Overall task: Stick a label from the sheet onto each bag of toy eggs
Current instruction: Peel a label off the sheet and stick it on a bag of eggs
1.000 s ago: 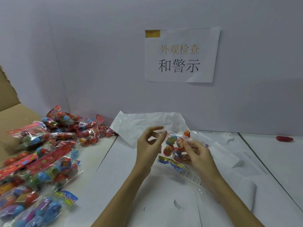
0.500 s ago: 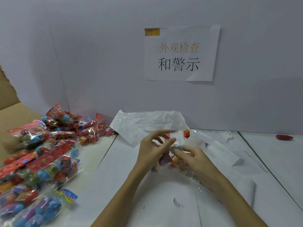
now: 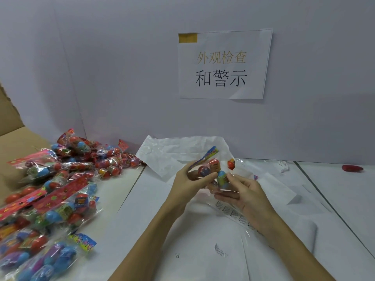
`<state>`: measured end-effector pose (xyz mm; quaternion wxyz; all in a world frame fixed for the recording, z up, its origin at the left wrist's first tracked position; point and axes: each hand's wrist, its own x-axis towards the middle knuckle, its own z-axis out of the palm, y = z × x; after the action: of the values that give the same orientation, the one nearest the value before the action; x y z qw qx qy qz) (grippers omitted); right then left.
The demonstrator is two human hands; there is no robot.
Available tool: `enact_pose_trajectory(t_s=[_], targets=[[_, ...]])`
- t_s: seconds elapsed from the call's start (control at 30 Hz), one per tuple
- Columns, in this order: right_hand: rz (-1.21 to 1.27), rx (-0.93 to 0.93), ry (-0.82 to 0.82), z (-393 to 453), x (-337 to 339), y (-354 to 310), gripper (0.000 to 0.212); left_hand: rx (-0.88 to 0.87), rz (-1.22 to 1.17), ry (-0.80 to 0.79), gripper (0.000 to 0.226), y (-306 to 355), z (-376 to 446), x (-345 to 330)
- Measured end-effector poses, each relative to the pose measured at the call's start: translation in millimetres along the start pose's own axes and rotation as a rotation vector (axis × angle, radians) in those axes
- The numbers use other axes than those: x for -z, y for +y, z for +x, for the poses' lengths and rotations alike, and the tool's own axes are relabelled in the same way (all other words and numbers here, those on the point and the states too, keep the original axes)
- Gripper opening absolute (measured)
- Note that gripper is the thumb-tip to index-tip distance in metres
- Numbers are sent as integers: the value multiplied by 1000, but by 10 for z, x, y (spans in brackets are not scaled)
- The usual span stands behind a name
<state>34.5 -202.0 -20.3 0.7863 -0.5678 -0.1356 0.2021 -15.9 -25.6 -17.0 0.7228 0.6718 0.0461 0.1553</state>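
A clear bag of toy eggs with a blue-and-yellow header card is held above the white table between both hands. My left hand grips its left side, thumb and fingers curled round the plastic. My right hand holds the right and lower part, fingers curled under it. A label sheet with printed warning labels lies under my right hand and wrist. The label on the bag cannot be made out.
A big heap of egg bags covers the table's left side beside a cardboard box. Crumpled white paper lies behind the hands. A red object sits at the far right. A paper sign hangs on the wall.
My left hand, free one second ago, has closed on the bag. The bag has turned, so its header card now points up and back instead of lying toward me.
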Motion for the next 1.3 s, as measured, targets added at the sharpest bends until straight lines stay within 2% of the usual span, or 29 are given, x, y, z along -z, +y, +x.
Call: enact_pose_trajectory(t_s=[0.07,0.23,0.33,0.4,0.47,0.53,0.6,0.63,0.7,0.77,0.83,0.87,0.93,0.97,1.0,1.1,1.17,1.3], targets=[[88,-29,2,7,3,12,32,15,47,-17,59,-3,3,-22],[186,-49,-9,7,3,-2,28,37,96,-98,60,-19,-9,-35],[172,-13,5,16,13,20,29,-48,147,1,74,-69,-5,-98],[34,87,52,6,-4,47,33,-217,303,161,77,-124,-2,-114],[-172,224,53,-8,-25,80,36,-278,352,178,56,-158,12,-99],[-344,309,-31,-17,-31,111,36,-136,157,72,40,-132,10,-94],[-468,350,-134,-15,-21,116,37,10,-73,32,52,-106,16,-86],[-491,359,-183,-12,-14,114,36,14,-112,58,55,-96,20,-77],[-487,363,-201,-11,-5,106,33,-11,-65,152,46,-115,36,-47],[-529,378,-107,-1,31,106,28,-7,-45,212,31,-141,55,2],[-764,371,-38,29,135,80,21,-6,-13,237,25,-167,83,45],[-961,339,-71,41,210,70,21,-31,35,243,30,-166,92,57],[-1294,231,-187,42,342,60,39,-139,191,222,57,-179,86,62],[-1358,197,-214,40,380,62,45,-205,256,202,67,-201,85,62],[-1368,192,-219,40,398,70,47,-265,303,188,67,-215,86,56],[-1328,248,-195,54,397,105,39,-345,492,96,44,-260,92,67],[-1312,255,-178,69,391,111,35,-295,619,-2,43,-276,71,73],[-1268,227,-180,74,386,118,34,-198,676,-179,10,-266,61,120]])
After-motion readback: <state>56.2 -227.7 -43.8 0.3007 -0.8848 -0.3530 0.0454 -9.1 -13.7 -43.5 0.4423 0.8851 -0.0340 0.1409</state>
